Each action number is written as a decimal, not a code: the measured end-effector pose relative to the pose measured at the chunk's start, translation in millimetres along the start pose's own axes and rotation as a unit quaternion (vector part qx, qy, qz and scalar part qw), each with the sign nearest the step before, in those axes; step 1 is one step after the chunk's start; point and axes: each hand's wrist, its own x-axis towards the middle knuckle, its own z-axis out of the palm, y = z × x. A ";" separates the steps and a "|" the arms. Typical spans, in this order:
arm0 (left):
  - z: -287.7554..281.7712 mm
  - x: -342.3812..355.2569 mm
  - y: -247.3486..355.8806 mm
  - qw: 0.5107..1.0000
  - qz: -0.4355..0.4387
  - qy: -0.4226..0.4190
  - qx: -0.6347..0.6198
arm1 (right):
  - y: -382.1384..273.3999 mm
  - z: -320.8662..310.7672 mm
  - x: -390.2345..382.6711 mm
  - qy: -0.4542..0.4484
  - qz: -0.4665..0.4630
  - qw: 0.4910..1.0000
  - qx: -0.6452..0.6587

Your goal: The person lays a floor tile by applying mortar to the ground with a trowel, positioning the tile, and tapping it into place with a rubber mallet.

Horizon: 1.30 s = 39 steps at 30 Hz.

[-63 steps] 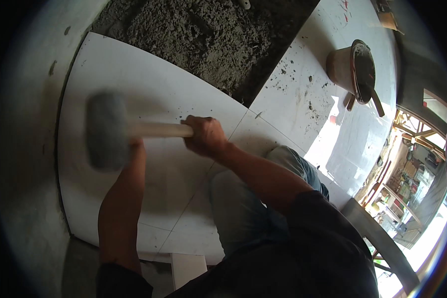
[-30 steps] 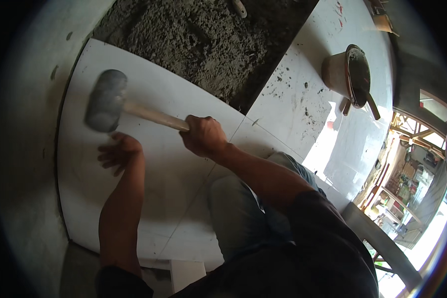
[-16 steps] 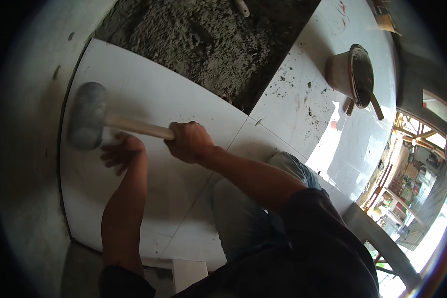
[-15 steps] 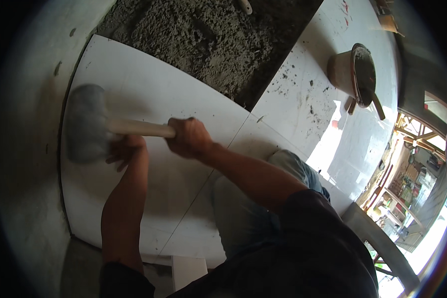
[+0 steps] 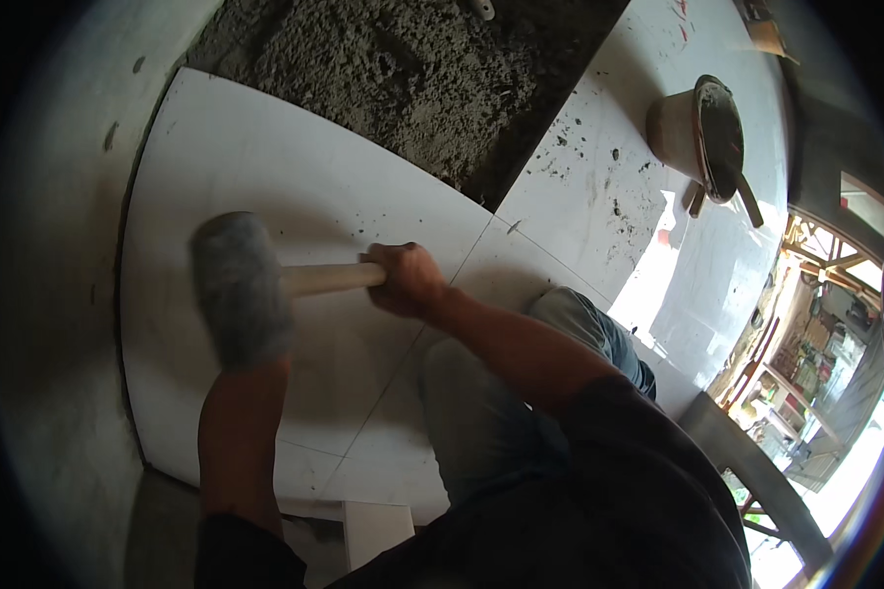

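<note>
My right hand [image 5: 405, 278] is wrapped around the pale wooden handle of a rubber mallet [image 5: 238, 290] with a big, dark grey head. The head is held over a large white floor tile [image 5: 211, 147], slightly blurred by motion. My left forearm [image 5: 246, 422] reaches up from the lower edge. The left hand itself is hidden behind the mallet head, so its fingers do not show. Thin joints part this tile from its neighbours.
Wet grey mortar [image 5: 363, 88] lies beyond the tile, with a tool handle [image 5: 483, 9] at its far edge. On the right, a bucket [image 5: 676, 135] stands on mortar-specked tiles, near a wooden handle [image 5: 748, 201]. A wall [image 5: 79, 245] borders the left side.
The mallet head has moved right and nearer to me, and now covers my left hand. My right hand has shifted slightly right with the handle.
</note>
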 end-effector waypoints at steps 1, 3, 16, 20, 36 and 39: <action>13.7 -2.5 11.2 1.000 0.005 -0.005 -0.012 | 28.5 -3.9 8.2 -0.044 0.124 0.991 -0.018; 68.8 7.7 -9.2 0.951 0.055 0.053 0.301 | 19.0 -8.8 5.6 -0.101 0.240 0.965 -0.032; -1.9 29.9 -15.3 0.985 0.093 0.040 0.137 | 12.1 -8.0 9.3 -0.183 0.199 0.960 -0.077; -37.8 30.7 -10.3 0.907 0.232 -0.348 0.047 | -12.0 -11.3 -17.9 -0.120 0.059 0.991 -0.017; -32.2 10.5 20.1 0.991 0.005 -0.128 0.023 | 33.3 -0.5 8.5 -0.081 0.143 0.979 -0.120; -32.2 16.9 6.9 0.993 -0.009 -0.116 0.036 | -35.2 -19.4 9.0 -0.165 0.082 0.980 -0.071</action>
